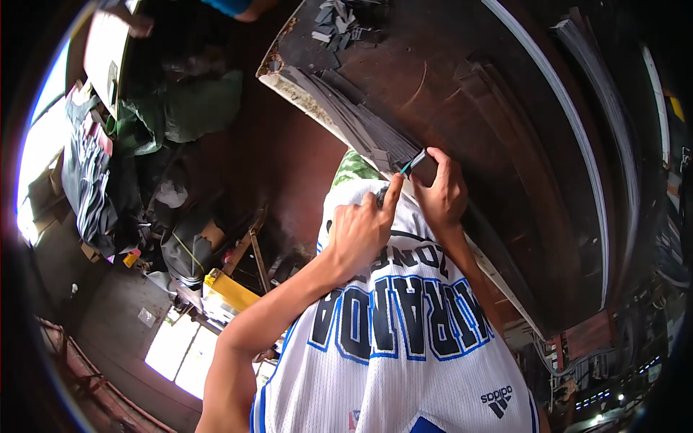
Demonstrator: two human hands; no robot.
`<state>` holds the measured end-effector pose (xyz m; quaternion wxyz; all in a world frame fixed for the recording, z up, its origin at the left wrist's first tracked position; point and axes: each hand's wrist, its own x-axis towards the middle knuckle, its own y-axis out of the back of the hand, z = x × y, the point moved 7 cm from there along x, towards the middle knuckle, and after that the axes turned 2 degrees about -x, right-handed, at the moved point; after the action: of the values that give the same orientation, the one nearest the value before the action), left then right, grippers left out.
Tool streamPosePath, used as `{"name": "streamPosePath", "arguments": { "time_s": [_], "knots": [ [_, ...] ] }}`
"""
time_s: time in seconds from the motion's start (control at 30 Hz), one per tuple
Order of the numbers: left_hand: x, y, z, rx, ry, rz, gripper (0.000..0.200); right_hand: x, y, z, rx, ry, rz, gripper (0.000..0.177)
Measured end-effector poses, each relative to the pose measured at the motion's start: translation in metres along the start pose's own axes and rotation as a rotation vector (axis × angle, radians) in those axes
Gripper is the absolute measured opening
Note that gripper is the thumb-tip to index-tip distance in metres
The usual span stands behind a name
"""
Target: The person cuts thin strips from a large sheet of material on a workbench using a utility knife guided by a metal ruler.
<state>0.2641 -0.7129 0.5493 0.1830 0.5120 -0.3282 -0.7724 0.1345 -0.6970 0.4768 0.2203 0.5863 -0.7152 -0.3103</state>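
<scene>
My right hand (444, 189) pinches a small strip (414, 162) with a teal part and a pale metallic-looking part, at the edge of the dark table (462, 123). My left hand (364, 229) is beside it, its index finger stretched toward the near end of that strip. The other fingers of my left hand are curled, and a small dark thing (380, 196) shows at them, too small to name. A bundle of thin grey strips (361, 123) lies along the table edge just beyond both hands.
Small grey offcuts (338, 25) lie at the table's far end. Long curved strips (563, 94) run along the right. Dark cloth or bags (101, 173) and a yellow box (234, 292) are at the left. Another person's hand (137, 25) shows at the upper left.
</scene>
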Motion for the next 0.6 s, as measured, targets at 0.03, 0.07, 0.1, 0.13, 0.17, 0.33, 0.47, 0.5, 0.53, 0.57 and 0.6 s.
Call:
{"name": "streamPosePath", "arguments": {
  "time_s": [0.03, 0.07, 0.1, 0.13, 0.17, 0.33, 0.47, 0.5, 0.53, 0.57, 0.6],
  "knots": [
    [-0.001, -0.004, 0.000, 0.016, 0.013, -0.014, 0.071, -0.002, 0.000, -0.001, 0.007, 0.007, 0.003, 0.056],
    [-0.003, -0.008, -0.004, 0.027, 0.050, -0.070, 0.073, -0.004, 0.000, -0.005, 0.008, 0.023, -0.001, 0.056],
    [-0.001, -0.009, -0.003, 0.006, 0.033, -0.067, 0.074, -0.002, 0.001, -0.009, 0.005, 0.011, -0.013, 0.057],
    [-0.001, -0.009, -0.003, -0.013, 0.017, -0.054, 0.074, -0.002, 0.000, -0.012, 0.004, 0.029, -0.033, 0.057],
    [0.000, -0.010, -0.007, -0.033, 0.037, -0.047, 0.075, 0.000, 0.000, -0.012, 0.009, 0.019, -0.024, 0.058],
    [0.001, -0.021, -0.017, -0.007, -0.024, 0.078, 0.069, 0.001, 0.000, -0.005, -0.019, 0.002, -0.014, 0.062],
    [0.008, -0.028, -0.040, -0.136, -0.113, 0.341, 0.058, 0.005, 0.000, 0.002, -0.044, -0.038, 0.028, 0.059],
    [0.010, -0.025, -0.041, -0.191, -0.124, 0.361, 0.057, 0.006, -0.001, 0.005, -0.028, -0.070, 0.030, 0.058],
    [0.012, -0.021, -0.041, -0.246, -0.137, 0.381, 0.055, 0.007, -0.002, 0.007, -0.031, -0.060, 0.030, 0.058],
    [0.012, -0.017, -0.037, -0.258, -0.144, 0.422, 0.055, 0.008, -0.002, 0.008, -0.045, -0.038, 0.037, 0.059],
    [0.012, -0.012, -0.032, -0.261, -0.139, 0.429, 0.055, 0.008, -0.002, 0.008, -0.057, -0.017, 0.044, 0.059]
  ]
}}
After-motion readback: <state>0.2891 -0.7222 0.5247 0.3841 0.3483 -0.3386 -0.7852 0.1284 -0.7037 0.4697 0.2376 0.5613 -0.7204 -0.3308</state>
